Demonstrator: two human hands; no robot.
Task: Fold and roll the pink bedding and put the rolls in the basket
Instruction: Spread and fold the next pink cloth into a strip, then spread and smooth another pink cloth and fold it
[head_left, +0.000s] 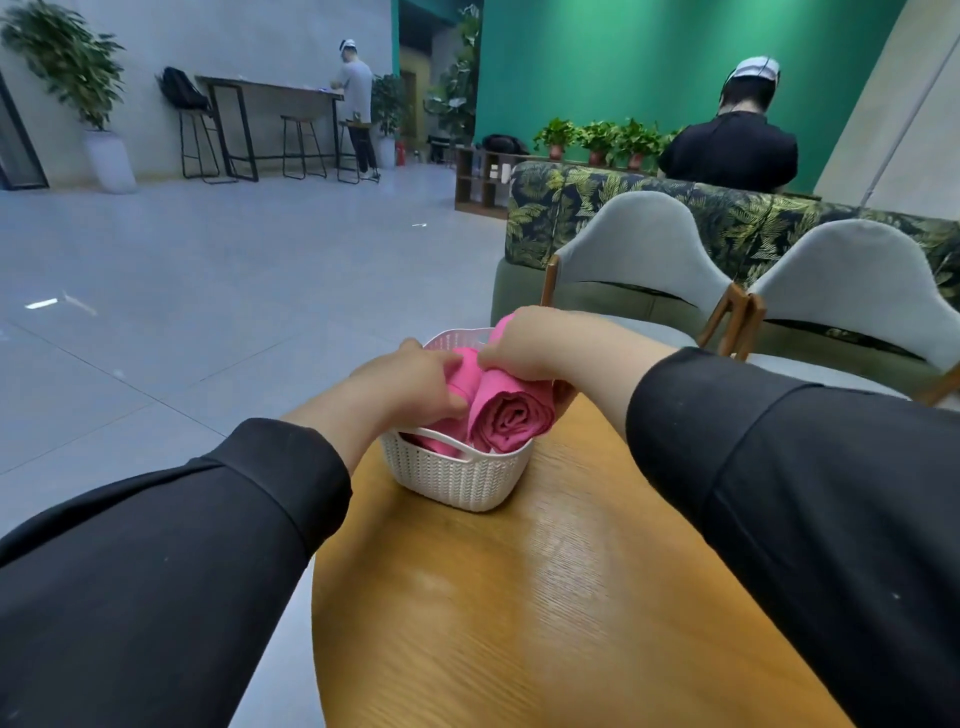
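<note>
A white woven basket (457, 478) stands on the round wooden table (545, 597). Two pink bedding rolls lie in it. The right roll (511, 415) shows its spiral end toward me and sticks up above the rim. The left roll (457, 387) lies beside it, lower in the basket. My left hand (410, 382) grips the left roll from its left side. My right hand (535, 343) lies curled over the top of the right roll and holds it. Both arms wear black sleeves.
Two grey chairs (639, 249) stand past the table on the right, with a leaf-patterned sofa (737, 218) behind them. A person in black (727, 145) sits beyond the sofa. Another person stands at a high table (270, 93) far left. Grey floor lies to the left.
</note>
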